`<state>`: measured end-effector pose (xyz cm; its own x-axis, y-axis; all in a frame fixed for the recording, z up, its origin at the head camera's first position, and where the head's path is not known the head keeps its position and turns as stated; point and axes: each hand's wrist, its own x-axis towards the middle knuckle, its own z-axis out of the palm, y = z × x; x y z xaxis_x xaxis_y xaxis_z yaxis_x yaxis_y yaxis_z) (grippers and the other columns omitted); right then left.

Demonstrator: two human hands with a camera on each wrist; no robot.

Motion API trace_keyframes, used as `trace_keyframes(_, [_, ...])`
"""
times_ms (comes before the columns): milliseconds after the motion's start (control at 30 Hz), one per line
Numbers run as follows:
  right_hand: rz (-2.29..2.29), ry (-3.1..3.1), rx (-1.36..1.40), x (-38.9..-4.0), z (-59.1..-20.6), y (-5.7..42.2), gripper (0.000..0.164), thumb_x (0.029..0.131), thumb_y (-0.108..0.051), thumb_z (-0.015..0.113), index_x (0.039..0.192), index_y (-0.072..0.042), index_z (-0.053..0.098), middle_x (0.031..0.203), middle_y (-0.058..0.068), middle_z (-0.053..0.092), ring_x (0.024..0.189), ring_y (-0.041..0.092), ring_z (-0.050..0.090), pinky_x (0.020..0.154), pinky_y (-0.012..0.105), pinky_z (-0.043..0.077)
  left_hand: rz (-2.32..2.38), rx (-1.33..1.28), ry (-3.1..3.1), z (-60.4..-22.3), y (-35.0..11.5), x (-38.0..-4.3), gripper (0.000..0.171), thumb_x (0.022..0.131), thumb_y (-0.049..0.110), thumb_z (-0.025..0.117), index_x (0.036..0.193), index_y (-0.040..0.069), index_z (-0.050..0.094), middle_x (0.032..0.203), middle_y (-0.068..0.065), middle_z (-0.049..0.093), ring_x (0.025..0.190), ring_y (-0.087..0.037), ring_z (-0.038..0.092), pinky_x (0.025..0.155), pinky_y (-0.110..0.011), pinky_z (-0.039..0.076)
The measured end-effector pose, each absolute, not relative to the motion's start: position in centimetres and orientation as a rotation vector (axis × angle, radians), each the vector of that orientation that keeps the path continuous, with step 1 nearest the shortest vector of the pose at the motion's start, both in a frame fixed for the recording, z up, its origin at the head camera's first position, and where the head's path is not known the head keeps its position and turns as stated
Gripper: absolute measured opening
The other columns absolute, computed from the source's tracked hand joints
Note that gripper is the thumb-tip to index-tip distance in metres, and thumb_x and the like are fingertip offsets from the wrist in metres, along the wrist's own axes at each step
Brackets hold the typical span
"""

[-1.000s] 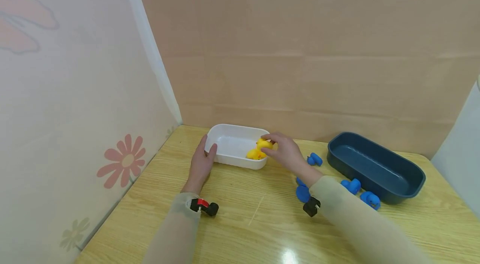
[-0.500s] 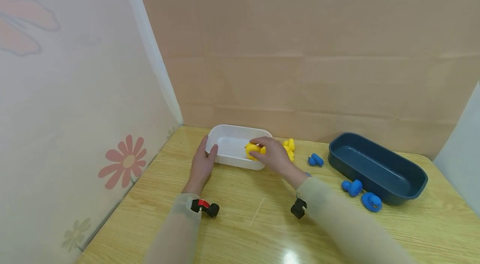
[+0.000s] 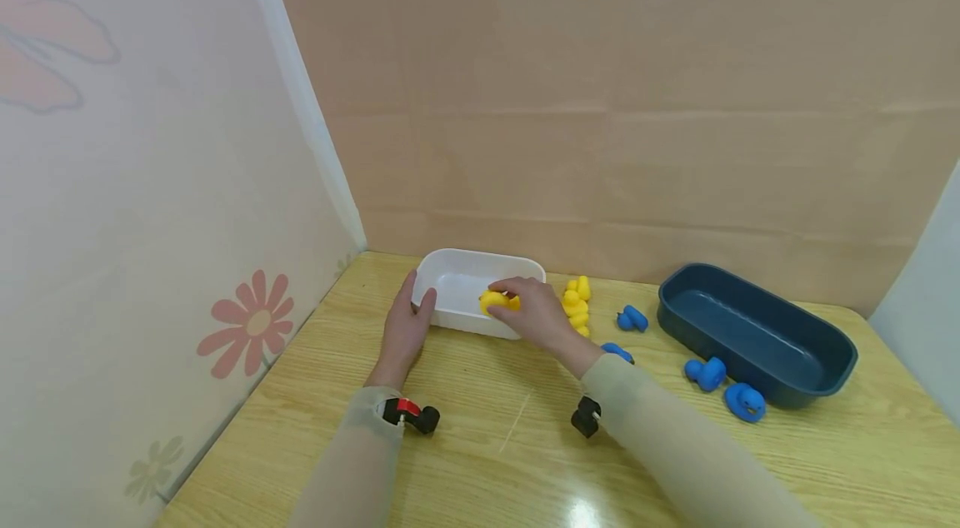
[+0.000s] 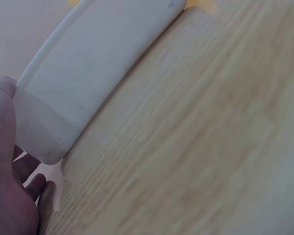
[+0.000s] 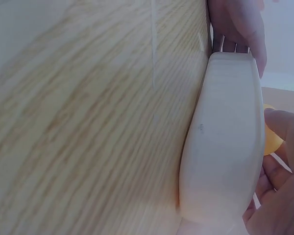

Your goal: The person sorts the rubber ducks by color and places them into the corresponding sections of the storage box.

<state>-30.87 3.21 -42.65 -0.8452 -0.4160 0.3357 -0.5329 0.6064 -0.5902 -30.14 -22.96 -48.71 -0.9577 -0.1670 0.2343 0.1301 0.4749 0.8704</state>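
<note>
In the head view my left hand (image 3: pixel 405 328) holds the left end of a white tray (image 3: pixel 442 318). Its thumb lies at the near rim and its fingers reach round the corner, as the left wrist view also shows. Inside the tray, my right hand (image 3: pixel 542 313) pinches a yellow rubber duck (image 3: pixel 492 301) between thumb and fingers. More yellow shows against the right hand, partly hidden by it. In the right wrist view, the tray wall (image 5: pixel 223 132) hides most of the duck (image 5: pixel 271 134).
Several yellow ducks (image 3: pixel 576 305) line up right of the tray. Blue ducks (image 3: pixel 705 374) lie scattered between them and a dark blue tray (image 3: pixel 757 361) on the right. A brown paper-covered wall (image 3: pixel 600 136) stands behind the wooden table (image 3: pixel 480 420).
My right hand has moved left and deeper over the white tray with the yellow duck, uncovering the yellow ducks beside the tray. My left hand stays at the tray's end.
</note>
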Motion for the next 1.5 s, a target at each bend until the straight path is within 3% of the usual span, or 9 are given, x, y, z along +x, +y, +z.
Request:
trace_keyframes(267, [1.04, -2.709, 0.746, -30.7, -42.2, 3.5, 0.044, 0.102, -0.031, 0.083, 0.141, -0.011, 0.075, 0.137, 0.005, 0.075, 0.121, 0.031, 0.067, 0.103, 0.053, 0.053, -1.484, 0.036, -2.435, -48.7, -23.0, -30.3, 0.074, 0.117, 0.047, 0.053, 0.176, 0.011, 0.029, 0.177, -0.017, 0.034, 0.163, -0.037, 0.031, 0.132, -0.055, 0.027])
trace_keyframes(700, [1.007, -2.694, 0.623, -31.7, -41.0, 7.4, 0.05, 0.102, -0.028, 0.084, 0.146, -0.008, 0.071, 0.146, 0.012, 0.069, 0.123, 0.034, 0.068, 0.095, 0.053, 0.059, -1.477, 0.04, -2.442, -48.5, -23.0, -30.4, 0.074, 0.117, 0.047, 0.054, 0.176, 0.01, 0.029, 0.177, -0.018, 0.034, 0.163, -0.038, 0.031, 0.132, -0.055, 0.027])
trace_keyframes(1500, [0.982, -2.773, 0.546, -34.1, -40.7, 14.9, 0.054, 0.112, -0.023, 0.07, 0.158, 0.001, 0.055, 0.155, 0.025, 0.057, 0.137, 0.049, 0.056, 0.114, 0.065, 0.048, -1.504, 0.051, -2.439, -49.1, -23.1, -30.4, 0.076, 0.116, 0.048, 0.054, 0.176, 0.01, 0.028, 0.177, -0.018, 0.033, 0.164, -0.037, 0.029, 0.133, -0.055, 0.026])
